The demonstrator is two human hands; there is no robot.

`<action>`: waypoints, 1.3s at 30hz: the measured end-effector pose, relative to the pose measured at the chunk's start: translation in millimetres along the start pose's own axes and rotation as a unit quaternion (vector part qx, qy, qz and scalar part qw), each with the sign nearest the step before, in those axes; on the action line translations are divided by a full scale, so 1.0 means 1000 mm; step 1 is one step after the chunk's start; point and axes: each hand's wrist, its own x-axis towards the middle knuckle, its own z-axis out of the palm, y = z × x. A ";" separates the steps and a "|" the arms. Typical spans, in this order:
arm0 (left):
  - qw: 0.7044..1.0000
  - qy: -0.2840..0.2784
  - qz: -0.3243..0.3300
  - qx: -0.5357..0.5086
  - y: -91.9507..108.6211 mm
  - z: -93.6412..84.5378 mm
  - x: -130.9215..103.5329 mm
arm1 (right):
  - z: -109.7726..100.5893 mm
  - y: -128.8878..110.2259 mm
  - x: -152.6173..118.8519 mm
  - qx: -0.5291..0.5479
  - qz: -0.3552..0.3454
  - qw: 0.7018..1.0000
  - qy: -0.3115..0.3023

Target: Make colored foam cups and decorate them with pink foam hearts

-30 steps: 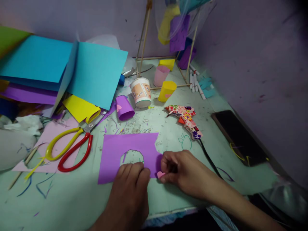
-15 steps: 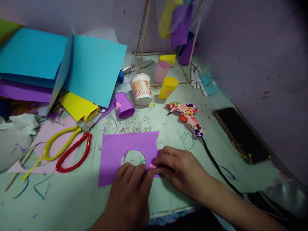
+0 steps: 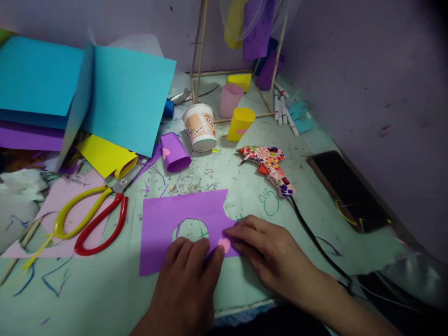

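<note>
A sheet of purple paper lies flat on the table, with a round hole cut in it and a notched right edge. My left hand rests over its lower edge, fingers bent and loosely apart, pressing down below the hole. A small pink paper heart lies on the purple paper, right beside my left thumb tip. On the sheet's right side is my right hand, with its fingertips near the heart and a small gap between index finger and thumb. Neither hand grips anything that I can see.
Scissors with yellow and red handles lie left. Behind are a purple paper tube, a paper cup and a yellow tube. A flowered glue gun with a black cord and a phone lie right. Blue card stands back left.
My right fingertips have moved off the pink heart and slightly right, so the heart shows whole. My left hand stays on the paper. The view has shifted slightly.
</note>
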 end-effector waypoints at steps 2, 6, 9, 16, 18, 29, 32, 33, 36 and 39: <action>1.000 0.000 0.000 0.002 0.000 0.000 0.000 | 0.001 0.001 0.000 -0.031 -0.008 0.999 -0.010; 1.000 0.002 -0.003 -0.004 -0.002 0.001 -0.001 | 0.000 0.002 0.000 -0.031 -0.008 0.999 -0.015; 1.000 -0.014 0.005 0.005 -0.002 0.001 -0.003 | -0.001 0.002 -0.002 -0.013 -0.004 1.000 -0.008; 0.999 -0.013 -0.031 -0.002 0.003 0.004 -0.006 | -0.003 0.004 -0.008 -0.009 -0.006 1.000 0.000; 0.999 -0.015 -0.027 -0.010 0.004 0.004 -0.006 | -0.006 0.004 -0.008 0.018 -0.010 1.000 -0.008; 0.999 -0.047 -0.016 -0.015 0.006 0.000 -0.007 | -0.014 0.005 -0.014 -0.123 -0.023 0.991 0.048; 0.998 -0.050 -0.021 0.012 0.007 -0.002 -0.006 | -0.010 0.005 -0.008 -0.131 -0.032 0.990 0.040; 0.998 -0.053 -0.027 0.020 0.007 -0.003 -0.006 | -0.009 0.006 -0.005 -0.132 -0.036 0.990 0.035; 0.998 -0.049 -0.037 0.013 0.009 -0.003 -0.005 | -0.009 0.011 -0.001 -0.123 -0.050 0.991 0.022; 0.998 -0.053 -0.016 -0.015 0.007 -0.002 -0.003 | -0.012 0.015 -0.003 -0.092 -0.057 0.994 0.019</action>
